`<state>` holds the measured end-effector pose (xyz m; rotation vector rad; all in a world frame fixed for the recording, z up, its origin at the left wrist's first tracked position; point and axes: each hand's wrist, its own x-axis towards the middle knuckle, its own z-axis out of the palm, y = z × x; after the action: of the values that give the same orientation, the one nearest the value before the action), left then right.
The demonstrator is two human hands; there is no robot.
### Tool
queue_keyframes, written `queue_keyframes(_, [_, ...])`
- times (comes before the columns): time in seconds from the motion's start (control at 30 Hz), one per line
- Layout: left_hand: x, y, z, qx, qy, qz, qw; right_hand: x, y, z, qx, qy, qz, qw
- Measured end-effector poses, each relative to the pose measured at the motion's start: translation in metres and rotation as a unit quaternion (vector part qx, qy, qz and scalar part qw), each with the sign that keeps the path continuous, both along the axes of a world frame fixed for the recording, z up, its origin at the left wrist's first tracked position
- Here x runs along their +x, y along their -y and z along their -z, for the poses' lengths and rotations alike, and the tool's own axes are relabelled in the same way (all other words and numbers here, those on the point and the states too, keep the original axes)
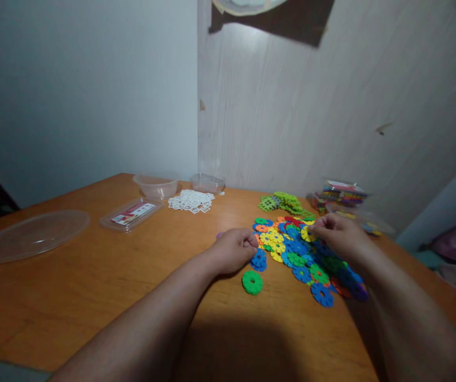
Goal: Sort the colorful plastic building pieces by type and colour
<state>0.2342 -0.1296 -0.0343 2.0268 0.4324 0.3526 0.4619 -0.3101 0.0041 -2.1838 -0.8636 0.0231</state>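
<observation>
My right hand (pixel 337 232) pinches a yellow notched disc (pixel 306 234) over a pile of colored plastic discs (pixel 298 248). My left hand (pixel 236 250) is closed at the left side of that pile, its fingertips curled together. Whatever may be between those fingers is hidden. Just below them lie overlapping blue discs (pixel 259 260), and nearer to me is a small stack of green discs (pixel 252 282). A bit of a purple piece (pixel 220 234) shows behind my left hand. Yellow, blue, green, orange and red discs are mixed in the pile.
Lime-green interlocking pieces (pixel 281 202) lie behind the pile. Boxes with colorful contents (pixel 343 192) stand at the right. Toward the back left are white square pieces (pixel 192 201), a clear bowl (pixel 156 187), a clear container (pixel 208 183), a labelled lid (pixel 130 215) and an oval lid (pixel 33 236).
</observation>
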Motion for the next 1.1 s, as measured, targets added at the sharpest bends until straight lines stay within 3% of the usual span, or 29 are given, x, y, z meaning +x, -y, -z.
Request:
queue_keyframes(0.23, [-0.002,0.002,-0.003,0.119,-0.044,0.012,0.992,-0.005,-0.005,0.004,0.024,-0.023,-0.019,0.999])
queue_keyframes(0.43, [-0.003,-0.002,-0.005,0.130,-0.019,-0.017,0.991,-0.030,-0.010,-0.007,0.064,-0.092,-0.046,0.993])
queue_keyframes(0.6, [-0.003,-0.006,-0.008,0.012,0.043,-0.028,0.999,-0.065,-0.017,-0.015,0.086,-0.223,-0.167,0.956])
queue_keyframes(0.83, [-0.007,0.002,-0.020,-0.206,0.089,0.030,0.974,-0.095,-0.027,-0.012,0.088,-0.277,-0.246,0.925])
queue_keyframes(1.0, [-0.012,0.001,-0.026,-0.246,0.091,0.023,0.965,-0.106,-0.032,-0.008,0.099,-0.321,-0.280,0.899])
queue_keyframes(1.1, [-0.018,-0.008,-0.029,-0.234,0.048,-0.011,0.971,-0.104,-0.032,-0.006,0.092,-0.324,-0.265,0.904])
